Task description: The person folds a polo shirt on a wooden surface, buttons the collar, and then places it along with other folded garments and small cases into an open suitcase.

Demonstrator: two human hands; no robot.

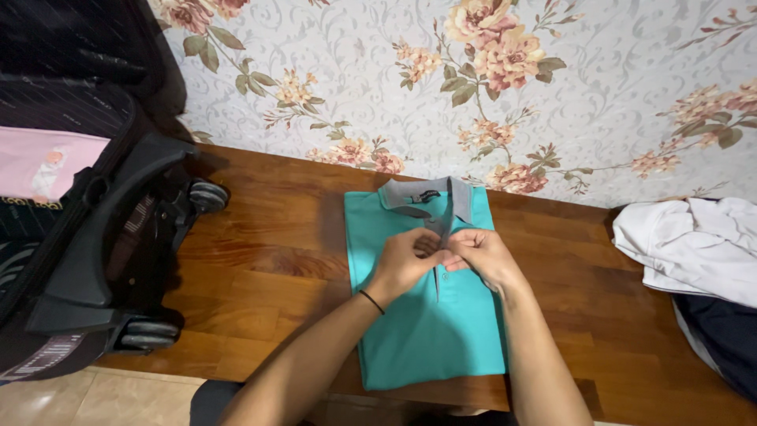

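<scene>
From the head camera, you are looking straight down at a teal polo shirt (pixel 430 331) lying folded on the wooden counter (pixel 268 260), its grey collar (pixel 430 193) pointing away from you toward the floral wallpaper (pixel 615 79). The shirt sits near the middle of the counter, its lower edge close to the counter's near edge.

Your left hand (pixel 402 260) and your right hand (pixel 482 254) meet over the shirt's button placket (pixel 438 284), just below the collar. Each grip is pinched shut on the fabric at the placket, with the fingertips of the two hands touching or nearly touching. You wear a thin black band (pixel 372 301) on your left wrist.

To your left, an open black suitcase (pixel 79 260) stands against the counter's end, its wheels (pixel 206 196) turned toward the shirt, and a pink garment (pixel 43 162) lies inside it. To your right, well apart from the shirt, a crumpled white garment (pixel 694 244) rests at the counter's edge on top of something dark blue (pixel 725 339).
</scene>
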